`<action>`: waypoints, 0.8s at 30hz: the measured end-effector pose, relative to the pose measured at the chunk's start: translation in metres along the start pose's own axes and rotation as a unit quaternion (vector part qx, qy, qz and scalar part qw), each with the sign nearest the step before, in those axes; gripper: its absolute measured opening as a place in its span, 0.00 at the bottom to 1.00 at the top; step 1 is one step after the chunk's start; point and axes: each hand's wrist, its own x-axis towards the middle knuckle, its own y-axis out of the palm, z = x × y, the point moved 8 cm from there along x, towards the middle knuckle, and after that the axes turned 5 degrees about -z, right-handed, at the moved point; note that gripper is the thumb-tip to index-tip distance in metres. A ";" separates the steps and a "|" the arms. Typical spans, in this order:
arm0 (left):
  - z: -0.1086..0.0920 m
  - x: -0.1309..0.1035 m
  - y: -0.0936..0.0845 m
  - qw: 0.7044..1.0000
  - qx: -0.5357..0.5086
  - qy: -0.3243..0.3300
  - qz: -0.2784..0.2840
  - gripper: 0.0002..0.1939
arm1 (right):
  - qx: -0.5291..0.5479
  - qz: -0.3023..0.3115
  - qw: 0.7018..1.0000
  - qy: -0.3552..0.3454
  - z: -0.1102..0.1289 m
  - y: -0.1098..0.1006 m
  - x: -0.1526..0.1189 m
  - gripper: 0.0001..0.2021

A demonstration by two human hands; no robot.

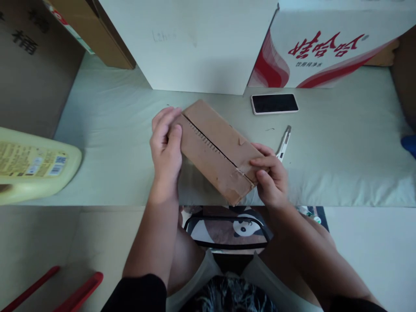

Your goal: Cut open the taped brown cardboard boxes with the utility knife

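A small brown cardboard box (217, 151) is held tilted above the light green cloth, a narrow slit running along its seam. My left hand (167, 141) grips its far left end, thumb on the near face and fingers around the edge. At the lower right corner my right hand (271, 175) grips it too, with some fingers hidden behind the box. Close beyond my right hand a white utility knife (284, 143) lies on the cloth, its lower end partly covered by the hand. A phone (274, 104) with a dark screen lies farther back.
A white box (201, 52) and a red-and-white printed carton (312, 52) stand along the back. On the left are a pale yellow jug (35, 167) and large cardboard boxes (35, 65). The cloth-covered surface (351, 156) ends just before my knees.
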 end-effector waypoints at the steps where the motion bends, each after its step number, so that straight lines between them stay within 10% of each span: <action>1: -0.005 0.000 0.000 0.999 0.028 0.011 0.016 0.18 | -0.003 -0.003 1.000 0.002 0.001 0.000 0.001 0.07; 11: -0.011 -0.001 0.000 0.996 0.086 0.000 -0.003 0.15 | 0.016 0.020 0.999 0.047 -0.008 0.003 -0.003 0.19; 20: 0.002 0.010 -0.039 0.963 -0.087 -0.187 -0.172 0.17 | 0.012 0.040 0.950 0.308 -0.054 -0.005 -0.005 0.31; 24: 0.019 0.009 -0.044 0.949 -0.119 -0.241 -0.163 0.19 | 0.031 0.167 0.968 0.183 -0.021 0.015 0.002 0.31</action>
